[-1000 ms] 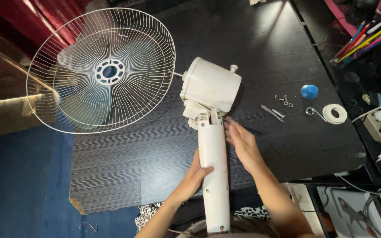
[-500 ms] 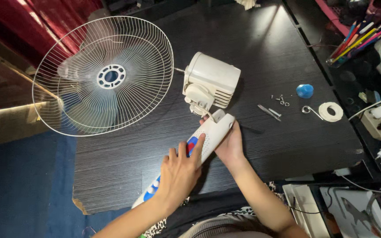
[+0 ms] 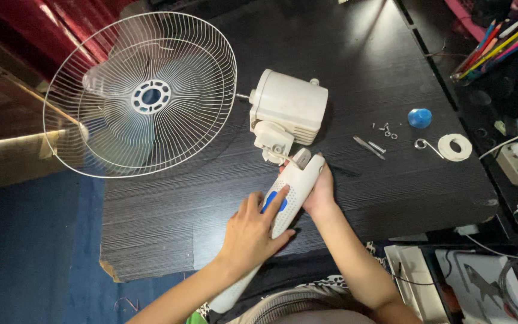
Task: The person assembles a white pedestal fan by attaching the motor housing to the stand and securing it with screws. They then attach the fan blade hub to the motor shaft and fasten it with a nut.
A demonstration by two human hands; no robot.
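While the white fan neck (image 3: 283, 198) lies tilted on the dark table (image 3: 355, 78), our left hand (image 3: 253, 231) closed over it and right hand (image 3: 318, 189) cupped beneath, we should steady it near the motor housing (image 3: 289, 108), clear of the loose screws (image 3: 384, 131).

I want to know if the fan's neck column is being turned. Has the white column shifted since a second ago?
Yes. The white column has swung from pointing straight at the motor housing to a slant, its lower end now left, blue-buttoned face up.
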